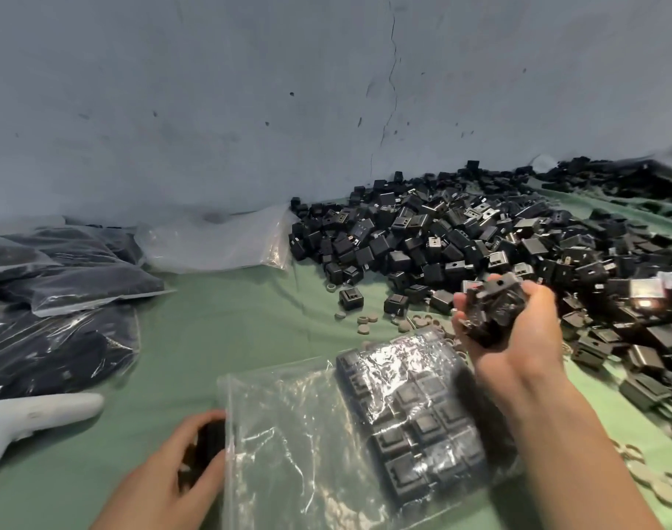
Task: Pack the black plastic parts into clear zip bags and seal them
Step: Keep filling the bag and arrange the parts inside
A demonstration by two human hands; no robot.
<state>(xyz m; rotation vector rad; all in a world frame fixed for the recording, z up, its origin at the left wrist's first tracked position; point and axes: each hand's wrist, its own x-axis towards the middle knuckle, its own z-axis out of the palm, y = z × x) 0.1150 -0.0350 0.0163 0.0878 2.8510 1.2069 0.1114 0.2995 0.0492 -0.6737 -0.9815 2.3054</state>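
A big heap of black plastic parts (479, 239) covers the green cloth at the right. A clear zip bag (326, 434) lies in front of me, with several black parts lined up in its far end (422, 422). My right hand (518, 330) is raised above the bag's far end and grips a handful of black parts (495, 304). Near the bottom, my left hand (173, 464) holds a black part (210, 441) at the bag's open left edge.
Filled clear bags of black parts (59, 292) are stacked at the left. An empty clear bag (219, 242) lies against the grey wall. Small grey discs (365, 325) are scattered near the heap and at the lower right (648, 476). A white object (32, 415) lies at the lower left.
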